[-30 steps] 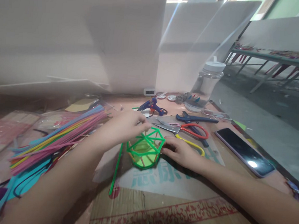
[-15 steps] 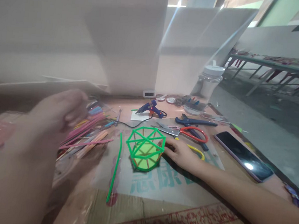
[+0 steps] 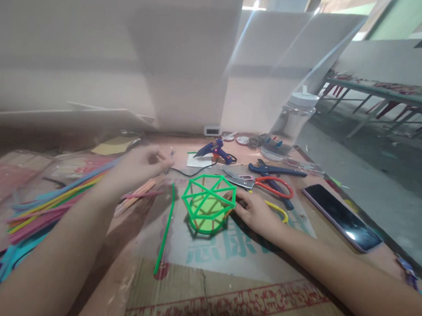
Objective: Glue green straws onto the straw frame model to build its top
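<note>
A green basket-like frame of thin sticks, with a crossed octagonal top, brown uprights and a light green base, stands on a plastic sheet. My right hand has its fingers closed on the right side of that frame, some fingertips hidden behind it. Left of the frame, my left hand is over the table with fingers bent together, slightly blurred. Its fingertips meet a small thin item, mostly covered by them. A loose green stick lies between the left forearm and the frame.
Behind the frame a blue glue gun rests over a white card. To the right lie red-handled scissors, blue cutters and a phone. A clear bottle stands behind. Coloured sticks lie left, beneath the left arm.
My left hand has moved right and forward, away from the coloured sticks to the thin item near the glue gun's cord. The right hand keeps its hold on the green frame.
</note>
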Demonstrator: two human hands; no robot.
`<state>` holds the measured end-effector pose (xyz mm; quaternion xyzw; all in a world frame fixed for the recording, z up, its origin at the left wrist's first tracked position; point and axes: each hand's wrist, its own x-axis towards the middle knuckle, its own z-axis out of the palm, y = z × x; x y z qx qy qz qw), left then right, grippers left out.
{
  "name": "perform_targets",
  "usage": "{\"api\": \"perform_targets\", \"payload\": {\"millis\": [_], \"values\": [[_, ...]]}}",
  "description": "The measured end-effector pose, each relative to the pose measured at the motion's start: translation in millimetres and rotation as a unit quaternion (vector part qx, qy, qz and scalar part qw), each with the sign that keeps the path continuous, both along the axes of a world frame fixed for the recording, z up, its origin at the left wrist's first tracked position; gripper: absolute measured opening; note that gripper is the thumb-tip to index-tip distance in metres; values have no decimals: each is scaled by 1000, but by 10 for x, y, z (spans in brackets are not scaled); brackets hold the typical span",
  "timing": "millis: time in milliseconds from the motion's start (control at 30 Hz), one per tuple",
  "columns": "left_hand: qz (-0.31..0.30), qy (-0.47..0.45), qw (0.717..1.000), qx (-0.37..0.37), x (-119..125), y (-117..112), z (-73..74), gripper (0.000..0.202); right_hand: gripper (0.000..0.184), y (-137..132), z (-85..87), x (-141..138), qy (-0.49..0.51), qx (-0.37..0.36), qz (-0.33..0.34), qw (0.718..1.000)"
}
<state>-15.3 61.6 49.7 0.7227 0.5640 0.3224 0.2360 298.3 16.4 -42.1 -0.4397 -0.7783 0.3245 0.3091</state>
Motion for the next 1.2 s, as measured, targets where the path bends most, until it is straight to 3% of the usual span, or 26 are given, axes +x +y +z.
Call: {"api": "perform_targets", "payload": {"millis": [167,367,500,667,833,967,1100,1200], "values": [[-52,61,997,-24,153,-21,-70,44,19,207,9,-116,16,3,8,1000],[-19,129,990,-49,-90,-168,-180,34,19,441,-8,-247,28,-4,8,1000],[-17,181,982,-49,-198,-254,-231,42,26,438,-22,-182,59,6,-40,997],[17,195,980,22,-208,-246,-146,40,26,366,218,-4,88,33,-129,987],[12,134,985,104,-207,-272,-85,24,21,297,512,46,75,50,-145,985],[-7,141,989,33,-246,-298,-127,32,23,228,594,25,55,84,-127,987],[12,202,979,37,-230,-317,-147,39,43,202,632,49,33,111,-110,987],[-11,240,971,12,-179,-310,-208,45,50,216,671,81,15,117,-105,987]]}}
